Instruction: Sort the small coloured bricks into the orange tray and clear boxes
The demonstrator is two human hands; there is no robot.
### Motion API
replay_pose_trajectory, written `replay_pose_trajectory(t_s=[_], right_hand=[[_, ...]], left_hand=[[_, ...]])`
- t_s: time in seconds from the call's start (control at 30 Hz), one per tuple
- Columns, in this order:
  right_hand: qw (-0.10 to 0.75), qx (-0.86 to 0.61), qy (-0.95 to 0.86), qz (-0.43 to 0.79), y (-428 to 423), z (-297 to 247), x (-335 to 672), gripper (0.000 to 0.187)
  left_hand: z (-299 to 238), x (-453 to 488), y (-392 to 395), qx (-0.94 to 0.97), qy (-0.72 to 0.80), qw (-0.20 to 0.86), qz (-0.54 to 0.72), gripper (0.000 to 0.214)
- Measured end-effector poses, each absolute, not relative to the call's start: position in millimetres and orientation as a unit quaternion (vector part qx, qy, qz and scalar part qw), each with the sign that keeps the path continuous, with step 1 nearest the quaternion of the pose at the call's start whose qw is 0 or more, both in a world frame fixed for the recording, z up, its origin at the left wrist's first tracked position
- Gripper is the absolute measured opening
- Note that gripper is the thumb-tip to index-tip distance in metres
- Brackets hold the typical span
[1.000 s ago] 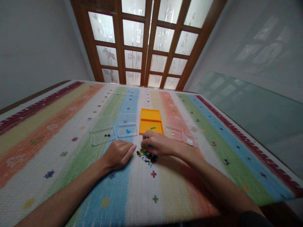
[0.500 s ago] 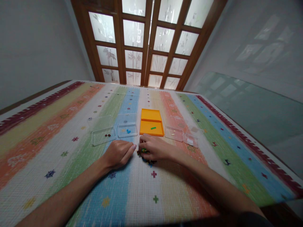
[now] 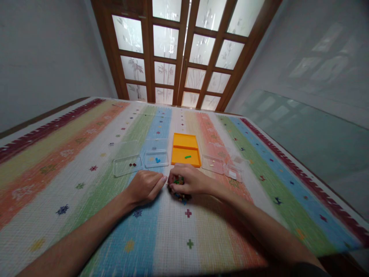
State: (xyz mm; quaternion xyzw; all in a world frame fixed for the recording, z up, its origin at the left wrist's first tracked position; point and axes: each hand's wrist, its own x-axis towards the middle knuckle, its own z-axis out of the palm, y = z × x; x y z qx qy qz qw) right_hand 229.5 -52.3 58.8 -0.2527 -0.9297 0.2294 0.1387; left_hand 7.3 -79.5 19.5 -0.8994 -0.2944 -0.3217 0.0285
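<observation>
Compared with a second ago, reaching slightly closer to the near edge of the counter (image 3: 141, 242), covered in striped cloth, with the right hand (image 3: 188, 181), now curled down over a loose heap of tiny multicoloured plastic bricks (image 3: 181, 197). Probably in among the bricks now rather than above them; cannot tell about any brick in those bent fingers. Picture the heap midway between the counter's left and right edges, toward the near edge. Find the left hand (image 3: 146, 187) just left of the heap, in the same place as before, loosely closed with no brick in sight. Toward the far edge, notice an open orange-yellow plastic box (image 3: 184, 141), with the same single green brick (image 3: 188, 157) inside. Nearer the left edge, note dark red bricks (image 3: 130, 164) in a shallow clear plastic tray (image 3: 128, 172), also unchanged.
</observation>
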Motion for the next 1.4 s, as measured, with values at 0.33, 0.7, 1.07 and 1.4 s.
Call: replay_pose_trajectory(t_s=[0.33,0.7,1.07,1.4], right_hand=[[0.127,-0.261,-0.951,0.106,-58.5,36.5,214.9,0.007],[0.071,-0.358,-0.925,0.105,-68.7,43.3,199.7,0.008],[0.135,-0.345,-0.918,0.142,-75.8,39.4,196.1,0.012],[0.249,-0.402,-0.86,0.192,-53.5,86.3,307.4,0.01]], left_hand=[[25.1,6.8,-79.5,-0.882,-0.311,0.065,-0.347,0.044],[23.4,7.5,-79.7,-0.88,-0.306,0.074,-0.355,0.042],[25.6,2.9,-76.8,-0.873,-0.304,0.076,-0.373,0.044],[25.6,5.1,-78.7,-0.869,-0.311,0.063,-0.38,0.042]])
